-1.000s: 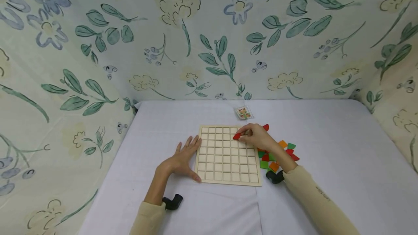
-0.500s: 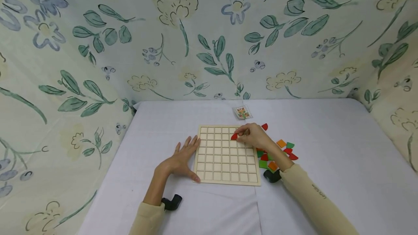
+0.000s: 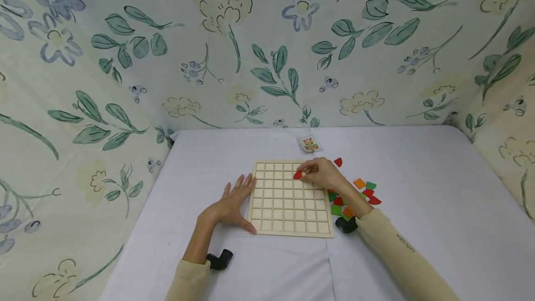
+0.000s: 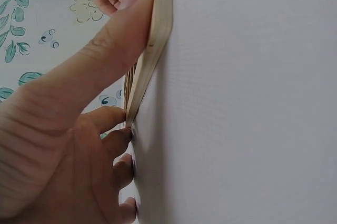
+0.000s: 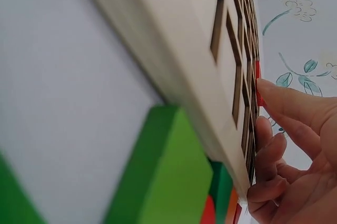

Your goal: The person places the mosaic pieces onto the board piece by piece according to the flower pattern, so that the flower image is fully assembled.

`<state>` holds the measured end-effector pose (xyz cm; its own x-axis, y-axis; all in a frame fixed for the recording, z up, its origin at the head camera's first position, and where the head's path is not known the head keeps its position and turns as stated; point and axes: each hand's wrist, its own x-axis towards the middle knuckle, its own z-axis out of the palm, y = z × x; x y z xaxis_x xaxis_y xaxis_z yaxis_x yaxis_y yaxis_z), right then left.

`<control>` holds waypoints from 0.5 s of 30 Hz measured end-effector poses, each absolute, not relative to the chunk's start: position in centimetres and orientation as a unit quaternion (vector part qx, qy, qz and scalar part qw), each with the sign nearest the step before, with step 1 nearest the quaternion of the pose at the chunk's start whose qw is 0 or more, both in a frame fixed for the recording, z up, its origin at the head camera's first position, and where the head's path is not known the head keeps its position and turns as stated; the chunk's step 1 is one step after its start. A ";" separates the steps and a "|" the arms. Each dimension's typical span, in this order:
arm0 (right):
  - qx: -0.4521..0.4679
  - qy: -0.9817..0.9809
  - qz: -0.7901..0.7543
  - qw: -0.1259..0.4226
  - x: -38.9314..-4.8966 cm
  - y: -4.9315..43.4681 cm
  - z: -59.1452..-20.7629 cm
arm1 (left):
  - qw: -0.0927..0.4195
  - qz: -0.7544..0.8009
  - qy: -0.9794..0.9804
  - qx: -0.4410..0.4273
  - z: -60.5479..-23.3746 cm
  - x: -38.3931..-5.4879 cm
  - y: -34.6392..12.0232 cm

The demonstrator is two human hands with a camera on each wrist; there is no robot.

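A square wooden grid board (image 3: 288, 193) lies on the white cloth in the head view. At its left side rests my left hand (image 3: 230, 203), fingers spread along the edge and the thumb on the near left corner. The left wrist view has that thumb (image 4: 113, 42) on the board's rim. Over the upper right cells, my right hand (image 3: 322, 173) pinches a red quarter-round piece (image 3: 297, 175) between thumb and fingertips. In the right wrist view the piece (image 5: 258, 77) shows as a thin red edge at the grid, partly hidden by the fingers.
Green, orange and red pieces (image 3: 336, 210) lie right of the board, some hidden under the right forearm. A lone red piece (image 3: 338, 162) sits farther back. Behind the board lies a small pattern card (image 3: 310, 143). A black camera mount (image 3: 220, 260) is on the left wrist.
My right hand has shifted slightly left over the board with the red piece. The left hand stays in place on the edge. The head view has drifted a little.
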<state>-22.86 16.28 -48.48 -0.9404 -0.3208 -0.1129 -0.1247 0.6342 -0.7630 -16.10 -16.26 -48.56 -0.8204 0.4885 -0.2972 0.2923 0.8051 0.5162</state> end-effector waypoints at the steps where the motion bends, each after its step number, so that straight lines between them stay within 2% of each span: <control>1: -0.125 0.896 -0.410 0.120 -22.9 16.2 -48.5 | 0.213 0.232 0.925 0.211 -48.6 -16.1 -16.3; 15: -0.127 0.897 -0.408 0.116 -22.8 16.2 -48.5 | 0.212 0.234 0.924 0.215 -48.6 -16.1 -16.4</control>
<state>-22.83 16.20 -48.47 -0.9406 -0.3230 -0.1046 -0.1334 0.6351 -0.7608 -16.10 -16.39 -48.65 -0.8176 0.4962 -0.2921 0.2972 0.7982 0.5240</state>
